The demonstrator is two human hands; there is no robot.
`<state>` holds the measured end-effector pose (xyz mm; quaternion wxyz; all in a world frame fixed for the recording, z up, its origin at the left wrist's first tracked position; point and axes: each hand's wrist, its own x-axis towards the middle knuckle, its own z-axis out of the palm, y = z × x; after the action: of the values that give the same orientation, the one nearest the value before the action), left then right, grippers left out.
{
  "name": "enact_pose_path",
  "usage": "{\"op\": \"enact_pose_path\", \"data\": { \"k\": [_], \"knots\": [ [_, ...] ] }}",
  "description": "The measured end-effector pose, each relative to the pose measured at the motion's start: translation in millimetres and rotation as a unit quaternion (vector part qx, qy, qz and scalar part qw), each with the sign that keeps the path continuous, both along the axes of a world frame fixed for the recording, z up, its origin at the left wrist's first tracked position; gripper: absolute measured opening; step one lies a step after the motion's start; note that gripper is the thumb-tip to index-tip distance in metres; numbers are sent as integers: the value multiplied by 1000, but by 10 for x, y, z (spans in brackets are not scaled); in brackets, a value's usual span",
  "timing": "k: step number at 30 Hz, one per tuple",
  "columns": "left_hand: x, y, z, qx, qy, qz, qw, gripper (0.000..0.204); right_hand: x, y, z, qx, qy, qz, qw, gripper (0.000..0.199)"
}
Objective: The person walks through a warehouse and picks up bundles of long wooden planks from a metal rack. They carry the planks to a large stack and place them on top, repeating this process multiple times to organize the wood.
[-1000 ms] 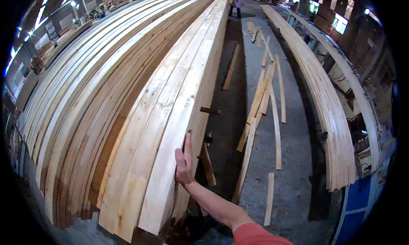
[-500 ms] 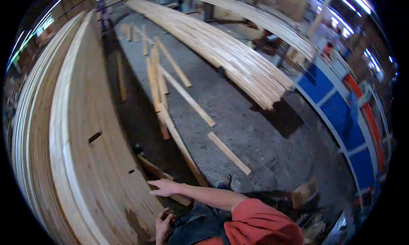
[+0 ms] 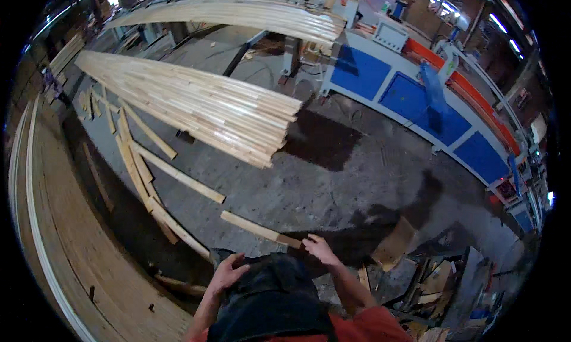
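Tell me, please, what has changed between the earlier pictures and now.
The right hand has left the timber stack and moved rightward; the left hand has come into view. The view has swung right, toward the blue-panelled machine. The loose strips lie as before.

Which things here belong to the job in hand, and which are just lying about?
Likely part of it:
left hand and right hand, apparently empty
timber stack at left
neatly laid long boards

Likely just lying about:
loose wood strips
scrap heap, lower right
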<state>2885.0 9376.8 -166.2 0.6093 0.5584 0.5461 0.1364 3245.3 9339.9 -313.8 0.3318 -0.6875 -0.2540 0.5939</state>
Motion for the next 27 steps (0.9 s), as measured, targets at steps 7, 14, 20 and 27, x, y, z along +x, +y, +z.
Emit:
{"op": "enact_pose_path", "data": {
  "k": [7, 14, 20, 27],
  "knots": [
    [1276, 1047, -288, -20, -9, -167, 986, 58, 572, -527, -892, -157, 39, -65, 985, 42],
    [1965, 2071, -826, -35, -39, -221, 974, 59, 1186, 465, -444, -175, 157, -188, 954, 52],
    [2769, 3444, -898, 38, -100, -194, 975, 56, 2090, 2460, -234, -119, 63, -46, 990, 65],
    [3109, 4501, -587, -8, -47, -150, 987, 58, 2449, 4837, 579, -25, 56, 24, 998, 67]
  ]
}}
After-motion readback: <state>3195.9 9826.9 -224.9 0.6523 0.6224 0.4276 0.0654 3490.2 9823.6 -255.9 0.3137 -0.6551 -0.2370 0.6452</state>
